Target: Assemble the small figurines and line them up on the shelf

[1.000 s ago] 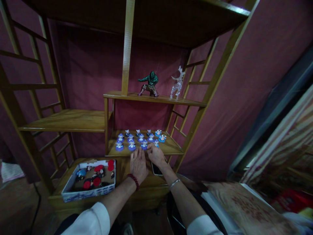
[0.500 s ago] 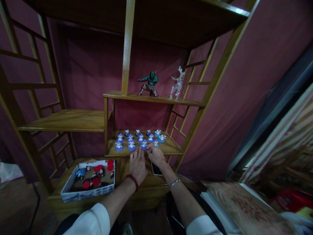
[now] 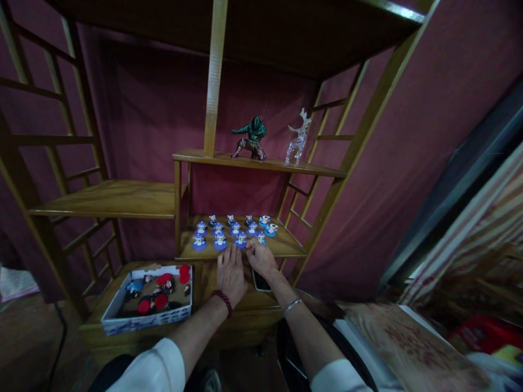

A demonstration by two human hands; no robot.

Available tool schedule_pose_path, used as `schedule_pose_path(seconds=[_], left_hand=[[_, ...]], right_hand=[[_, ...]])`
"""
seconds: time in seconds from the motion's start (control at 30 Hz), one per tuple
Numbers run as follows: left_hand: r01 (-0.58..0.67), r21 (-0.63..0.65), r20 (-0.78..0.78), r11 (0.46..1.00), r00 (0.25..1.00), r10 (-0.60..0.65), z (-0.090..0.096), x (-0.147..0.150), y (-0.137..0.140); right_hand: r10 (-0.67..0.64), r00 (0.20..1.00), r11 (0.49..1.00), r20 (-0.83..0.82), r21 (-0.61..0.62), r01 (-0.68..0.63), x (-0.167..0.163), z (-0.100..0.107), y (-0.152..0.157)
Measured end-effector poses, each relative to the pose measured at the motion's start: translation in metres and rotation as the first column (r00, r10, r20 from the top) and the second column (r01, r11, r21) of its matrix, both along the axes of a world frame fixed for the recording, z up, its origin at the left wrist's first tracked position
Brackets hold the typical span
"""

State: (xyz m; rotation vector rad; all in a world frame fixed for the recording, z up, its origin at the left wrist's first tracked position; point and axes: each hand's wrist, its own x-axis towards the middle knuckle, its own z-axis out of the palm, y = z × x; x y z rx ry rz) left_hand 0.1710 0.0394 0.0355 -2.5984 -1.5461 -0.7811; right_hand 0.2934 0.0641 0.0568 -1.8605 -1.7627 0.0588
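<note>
Rows of small figurines on round bases stand on the low shelf (image 3: pixel 286 249). Stretched out over the shelf's front edge, the fingers of my left hand (image 3: pixel 231 272) lie just below a purple-based figurine (image 3: pixel 241 240) in the front row. My right hand (image 3: pixel 261 258) has its fingers curled together at that figurine's right side. Whatever is inside those fingers is hidden. Behind the right hand, another figurine (image 3: pixel 260 237) is partly covered. A dark phone-like slab (image 3: pixel 260 282) lies beneath my right wrist.
An open box (image 3: pixel 147 321) of red, blue and dark figurines sits at left on the cabinet ledge. Above, a middle shelf (image 3: pixel 220 158) carries a green crouching figure (image 3: pixel 252 137) and a clear deer figurine (image 3: pixel 298 139). A wooden upright (image 3: pixel 214 76) rises from that shelf.
Both hands hold almost the same place and pose. The view has shifted very slightly; the figurines look unmoved.
</note>
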Motion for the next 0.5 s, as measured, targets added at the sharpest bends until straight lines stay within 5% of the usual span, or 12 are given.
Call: schedule_pose_path(seconds=[0.5], left_hand=[[-0.006, 0.002, -0.014, 1.0, 1.0, 0.006, -0.0004, 0.0003, -0.0002]], right_hand=[[-0.026, 0.999, 1.0, 0.026, -0.004, 0.027, -0.002, 0.0013, -0.0021]])
